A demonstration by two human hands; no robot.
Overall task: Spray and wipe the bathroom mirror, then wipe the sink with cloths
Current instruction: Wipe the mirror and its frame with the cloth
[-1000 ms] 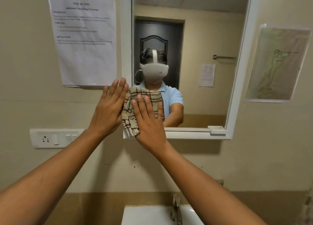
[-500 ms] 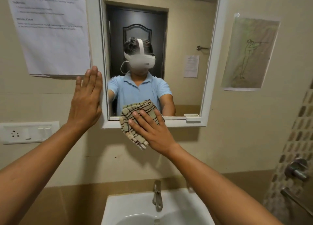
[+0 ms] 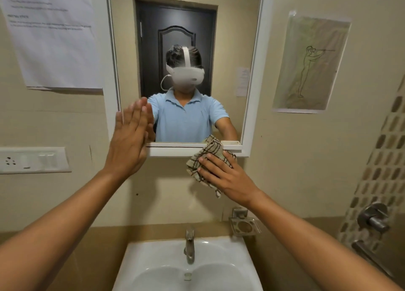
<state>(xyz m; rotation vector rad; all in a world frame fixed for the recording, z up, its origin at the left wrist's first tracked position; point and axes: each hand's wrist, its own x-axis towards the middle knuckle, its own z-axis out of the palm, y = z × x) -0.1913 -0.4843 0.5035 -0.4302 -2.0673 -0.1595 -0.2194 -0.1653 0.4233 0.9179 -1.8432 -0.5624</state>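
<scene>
Right hand (image 3: 228, 176) flat, fingers straight, pressing checked cloth (image 3: 207, 159) against lower right mirror frame (image 3: 192, 151) and wall beneath. Left hand (image 3: 129, 141) open-palmed at mirror's (image 3: 232, 38) lower left corner. Sink (image 3: 153, 266) and tap (image 3: 189, 245) below.

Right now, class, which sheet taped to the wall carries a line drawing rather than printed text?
The sheet right of the mirror; the left sheet shows only text.

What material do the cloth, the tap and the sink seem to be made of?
Cloth: woven fabric, matte beige with dark checks; it crumples softly.
Tap: metal, dull silver sheen, probably steel or chrome.
Sink: glossy white, likely ceramic; it shows soft highlights.
</scene>
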